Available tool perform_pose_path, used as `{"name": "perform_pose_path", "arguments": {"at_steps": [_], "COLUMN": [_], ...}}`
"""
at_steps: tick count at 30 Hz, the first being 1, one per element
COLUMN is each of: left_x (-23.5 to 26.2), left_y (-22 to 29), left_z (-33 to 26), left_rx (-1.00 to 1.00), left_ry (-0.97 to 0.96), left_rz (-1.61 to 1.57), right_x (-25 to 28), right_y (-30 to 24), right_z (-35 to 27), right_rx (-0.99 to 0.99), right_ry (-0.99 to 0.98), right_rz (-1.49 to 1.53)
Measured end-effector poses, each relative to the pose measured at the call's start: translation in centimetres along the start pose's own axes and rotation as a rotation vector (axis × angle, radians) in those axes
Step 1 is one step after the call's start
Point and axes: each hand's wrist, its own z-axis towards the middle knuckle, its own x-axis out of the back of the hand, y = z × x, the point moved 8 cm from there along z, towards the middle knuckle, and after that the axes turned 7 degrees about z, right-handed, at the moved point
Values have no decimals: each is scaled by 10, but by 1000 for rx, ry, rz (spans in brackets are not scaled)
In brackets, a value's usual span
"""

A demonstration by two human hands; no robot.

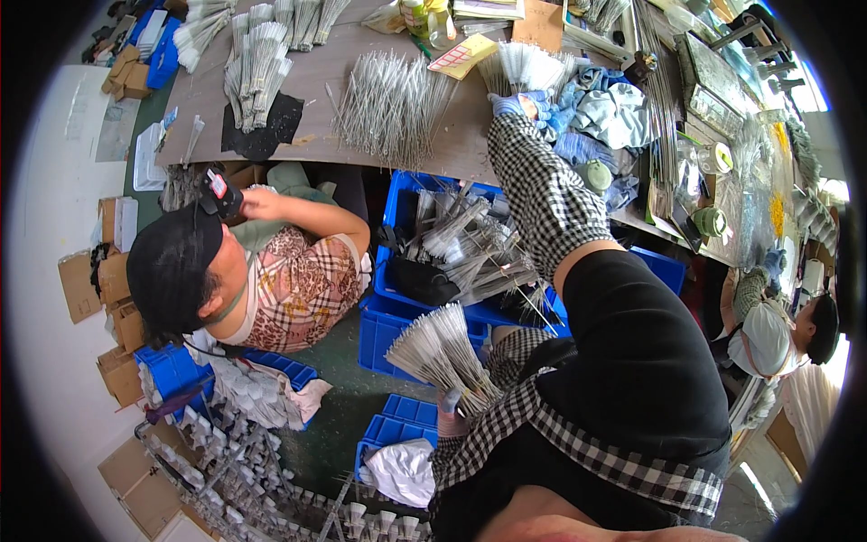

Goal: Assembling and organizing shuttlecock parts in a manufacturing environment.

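Below, left hand [449, 413] grips fanned wire brushes [440, 348]; bristly.

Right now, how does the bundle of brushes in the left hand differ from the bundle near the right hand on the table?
The left hand grips its brush bundle low beside the blue crates, fanned upward, in the air. The bundle on the table lies flat on the brown tabletop, and the gloved right hand touches its stem end. Both are thin wire brushes with white bristles.
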Motion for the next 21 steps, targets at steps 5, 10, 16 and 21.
{"name": "perform_pose_path", "arguments": {"at_steps": [5,10,16,21], "left_x": [-7,1,-8,-14], "left_y": [-8,-16,-28,-24], "left_z": [22,12,15,25], "left_rx": [64,95,149,121], "left_ry": [-56,-34,-66,-68], "left_rz": [10,-19,-44,-9], "right_x": [38,57,70,58], "right_y": [1,-7,15,-2], "right_z": [27,-3,52,8], "right_rx": [53,80,210,113], "right_ry": [135,-94,199,10], "right_rz": [-11,17,-3,87]}}
